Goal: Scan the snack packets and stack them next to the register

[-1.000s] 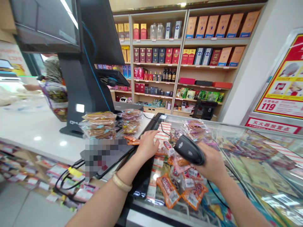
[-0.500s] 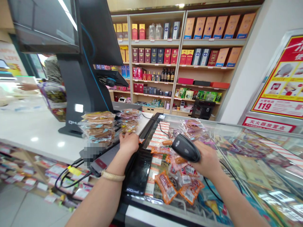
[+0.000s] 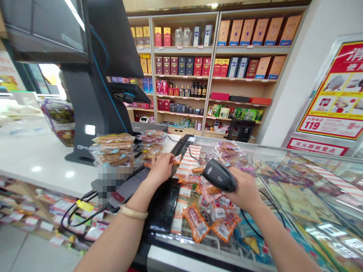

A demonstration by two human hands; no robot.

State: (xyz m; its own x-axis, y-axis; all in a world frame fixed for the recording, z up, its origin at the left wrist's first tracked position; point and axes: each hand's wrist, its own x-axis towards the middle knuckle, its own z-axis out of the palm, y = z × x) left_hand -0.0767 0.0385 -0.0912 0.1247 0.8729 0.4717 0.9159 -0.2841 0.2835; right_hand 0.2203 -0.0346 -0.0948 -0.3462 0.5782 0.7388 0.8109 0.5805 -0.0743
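Observation:
My right hand [image 3: 246,187] is wrapped round a black barcode scanner [image 3: 219,175], held above orange-wrapped snack packets [image 3: 196,223] on the glass-topped case. The scanner's head points left, toward my other hand. My left hand [image 3: 161,167], with a pale bracelet at the wrist, pinches a small orange snack packet [image 3: 177,159] over the dark edge of the case. Part of that packet is hidden by the fingers. Close to this hand are two stacks of clear-bagged flat snacks, a nearer stack [image 3: 113,149] and a farther stack [image 3: 153,141].
A monitor stand [image 3: 93,98] rises at the left on the white counter [image 3: 25,151]. Cables [image 3: 76,211] loop off the counter's front. The scanner's cord [image 3: 276,206] trails across the glass. More bagged snacks [image 3: 227,149] lie at the case's far end; boxed goods fill shelves behind.
My left hand has moved right, away from the farther stack, with the orange snack packet showing more plainly in its fingers. My right hand and the barcode scanner stay nearly in place.

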